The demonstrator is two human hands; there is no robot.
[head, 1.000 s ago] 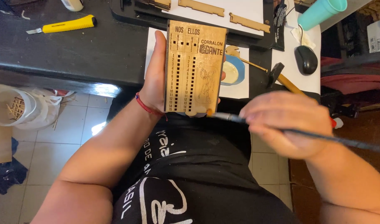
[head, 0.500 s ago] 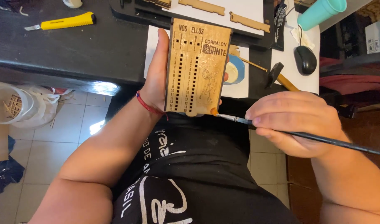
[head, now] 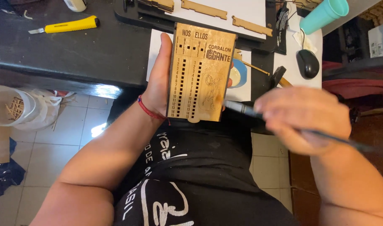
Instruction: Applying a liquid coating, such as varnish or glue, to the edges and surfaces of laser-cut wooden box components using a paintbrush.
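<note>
Head view, frame centre: left hand [head: 160,86] cups an engraved wooden score board [head: 201,71] upright; right hand [head: 305,119], blurred, pinches a paintbrush [head: 241,109] touching its lower right edge.

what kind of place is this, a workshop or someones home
Probably a home craft bench: a dark desk bearing a yellow utility knife, laser-cut wooden strips and a computer mouse, over a tiled floor.
</note>
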